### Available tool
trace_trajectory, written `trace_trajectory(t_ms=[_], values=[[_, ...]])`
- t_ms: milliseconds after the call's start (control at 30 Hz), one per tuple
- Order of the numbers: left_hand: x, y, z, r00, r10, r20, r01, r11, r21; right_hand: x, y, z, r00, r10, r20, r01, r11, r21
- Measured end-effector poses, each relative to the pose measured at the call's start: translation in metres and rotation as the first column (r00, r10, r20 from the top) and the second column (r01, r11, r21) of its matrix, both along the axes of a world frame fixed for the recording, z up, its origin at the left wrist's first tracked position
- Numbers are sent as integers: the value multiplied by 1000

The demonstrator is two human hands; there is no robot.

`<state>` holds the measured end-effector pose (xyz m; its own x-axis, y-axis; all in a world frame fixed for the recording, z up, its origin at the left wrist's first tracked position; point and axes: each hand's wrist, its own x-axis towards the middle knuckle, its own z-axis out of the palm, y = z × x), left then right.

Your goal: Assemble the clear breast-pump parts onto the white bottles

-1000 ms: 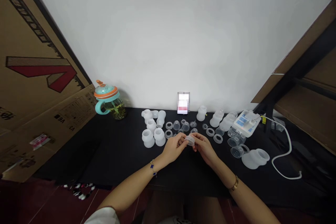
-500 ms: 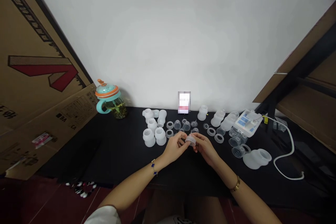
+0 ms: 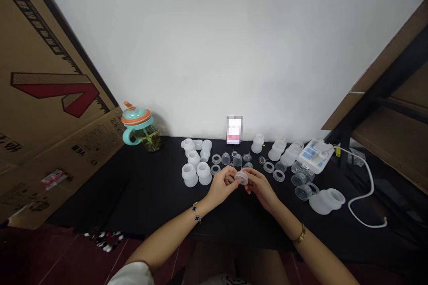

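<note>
A translucent baby bottle collar ring (image 3: 241, 178) is held between both hands above the front of the black table. My left hand (image 3: 224, 185) pinches its left side with thumb and fingers. On its right side the fingers of my right hand (image 3: 262, 189) are closed too. Whether a nipple sits inside the ring is hard to tell. Just beyond the hands lie clear domed caps (image 3: 237, 160), loose collar rings (image 3: 269, 167) and nipples (image 3: 247, 157). White bottle bodies (image 3: 204, 173) stand to the left of my left hand.
At the back, a lit phone (image 3: 234, 130) leans on the wall. A teal-lidded jug (image 3: 142, 130) stands left beside a cardboard box (image 3: 50, 98). More bottles (image 3: 326, 201), a white-and-blue box (image 3: 315, 156) and a white cable (image 3: 372, 173) occupy the right side.
The collar ring has tipped in my fingers and moved slightly left, so its round opening shows more. Both hands keep their hold, and the other things stay in place.
</note>
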<state>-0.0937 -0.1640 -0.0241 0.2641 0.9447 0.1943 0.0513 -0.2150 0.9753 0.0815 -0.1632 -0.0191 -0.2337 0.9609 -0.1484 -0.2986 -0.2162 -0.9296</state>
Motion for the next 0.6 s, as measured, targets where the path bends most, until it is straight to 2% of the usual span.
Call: trace_trajectory(t_ms=[200,367,600], values=[[-1,5,-6,996,81,35,-81,996,-23,-2,0,2,992,-53,113,36,988,150],[-2,5,-3,993,112,24,-112,994,14,0,-3,-1,960,-102,260,8,941,338],[-2,-1,3,993,118,9,-118,992,44,-1,-8,-1,877,-215,430,-1,894,449]])
